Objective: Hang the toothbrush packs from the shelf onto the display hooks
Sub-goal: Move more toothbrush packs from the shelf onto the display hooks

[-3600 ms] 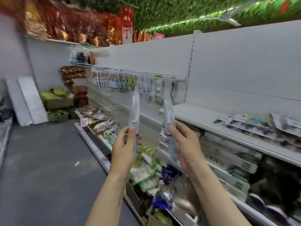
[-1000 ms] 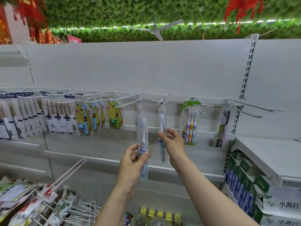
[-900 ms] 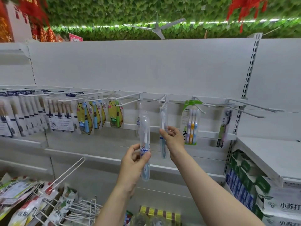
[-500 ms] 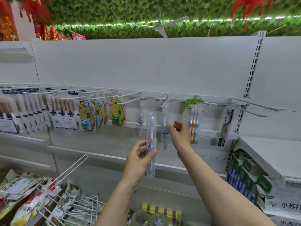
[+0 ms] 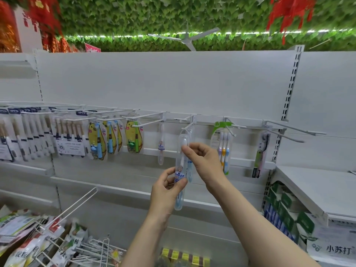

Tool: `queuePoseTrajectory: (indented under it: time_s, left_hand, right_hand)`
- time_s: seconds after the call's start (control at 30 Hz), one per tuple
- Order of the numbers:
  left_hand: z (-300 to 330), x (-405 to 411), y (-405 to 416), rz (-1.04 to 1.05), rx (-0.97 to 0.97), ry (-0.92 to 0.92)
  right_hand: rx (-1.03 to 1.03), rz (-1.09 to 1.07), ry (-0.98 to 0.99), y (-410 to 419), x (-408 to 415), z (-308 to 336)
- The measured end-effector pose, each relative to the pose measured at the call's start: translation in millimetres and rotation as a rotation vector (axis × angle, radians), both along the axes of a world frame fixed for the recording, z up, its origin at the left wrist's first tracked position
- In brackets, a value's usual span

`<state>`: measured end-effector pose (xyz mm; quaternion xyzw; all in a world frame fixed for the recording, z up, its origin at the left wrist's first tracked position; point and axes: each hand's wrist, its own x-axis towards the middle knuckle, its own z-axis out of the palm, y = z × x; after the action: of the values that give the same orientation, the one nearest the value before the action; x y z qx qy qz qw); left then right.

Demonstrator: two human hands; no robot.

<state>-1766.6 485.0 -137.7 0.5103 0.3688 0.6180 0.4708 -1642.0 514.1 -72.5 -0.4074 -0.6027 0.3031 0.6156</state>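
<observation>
Both hands are working one clear toothbrush pack [image 5: 180, 166]: I'm seeing the left hand [image 5: 168, 189] gripping its lower half around the blue label, while the right hand [image 5: 204, 160] is pinching its upper part between thumb and fingertips. The pack's top is sitting just below the white hook [image 5: 186, 125] at twelve o'clock from my hands. A second clear pack [image 5: 190, 170] is hanging right behind it, and a multicolour toothbrush pack [image 5: 223, 147] is hanging at two o'clock.

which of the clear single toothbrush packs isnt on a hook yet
The clear pack gripped by both hands, left hand low, right hand near its top. The pack to its left hangs untouched.
</observation>
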Motion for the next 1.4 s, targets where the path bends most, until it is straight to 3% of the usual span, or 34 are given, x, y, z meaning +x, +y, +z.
queuePoseTrajectory:
  time_s: [0.47,0.77,1.4]
  left_hand:
    - [-5.2,-5.7,29.8,-0.044,0.05,0.001]
    - [-3.8,-3.3,75.2,-0.141,-0.023,0.084]
    - [-7.7,13.1,146.7,-0.167,-0.03,0.165]
  right_hand:
    - [0.036,-0.076,0.035,12.1,-7.0,3.9]
    - [-0.075,-0.121,0.032,52.2,0.5,1.2]
    - [-0.184,-0.192,-0.148,86.3,15.6,11.0]
